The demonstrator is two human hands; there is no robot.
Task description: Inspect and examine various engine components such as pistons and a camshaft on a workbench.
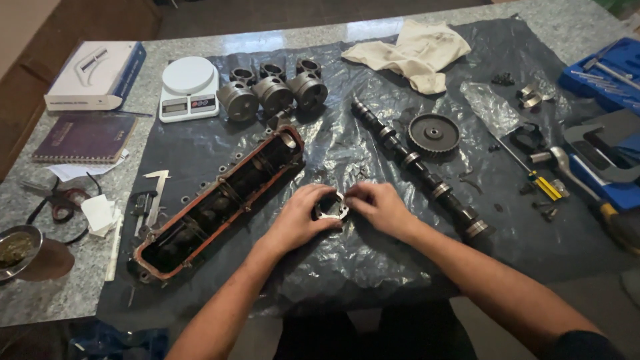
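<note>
Both hands meet over a small silver metal ring-shaped part (331, 207), which lies on the crinkled black plastic sheet (373, 253) covering the grey stone table (60, 293), near its front edge; the left hand (298, 219) closes its grip on the ring's left rim, fingers curled round it, while the right hand (380, 205) pinches the right rim with fingertips — both grips are shut on the same piece. The ring sits between the long red-edged cast engine housing (217, 200) to its left and the dark steel camshaft (420, 167) to its right, apart from each.

By its look the ring is stiff, machined metal; probably weighty for its size and possibly oily, so it may slip; holding the outer rim with opposed fingers, as here, seems the surest hold, keeping clear of the bore.

Further back stand three grey pistons (273, 93), a white kitchen scale (189, 88), a toothed gear wheel (433, 133) and a crumpled cream cloth (417, 50) — all well apart from the hands; a steel caliper (155, 197) lies left of the housing.
</note>
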